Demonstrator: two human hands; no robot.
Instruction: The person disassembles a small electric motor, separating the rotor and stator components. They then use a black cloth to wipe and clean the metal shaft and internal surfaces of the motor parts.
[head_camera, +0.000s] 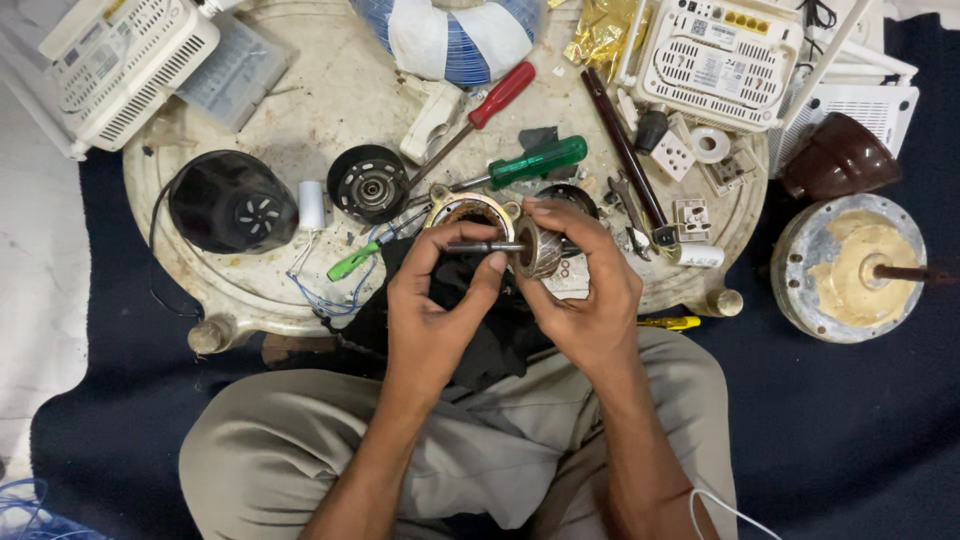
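Note:
My right hand (585, 290) grips a small motor rotor (538, 250), a ribbed metal drum on a steel shaft (472, 246). My left hand (432, 305) pinches the shaft's left end between thumb and fingers. Both hands hover over a black cloth (470, 340) on my lap, at the near edge of a round white table (300, 300). Just behind the rotor sits the motor's stator ring (468, 208) with copper windings.
On the table: a black fan housing (230, 200), a round black end cap (368, 183), red (500, 95) and green (535, 160) screwdrivers, a small green tool (352, 262), white vented boxes (125, 60), switch parts. A metal fan motor base (850, 265) stands at right on the dark carpet.

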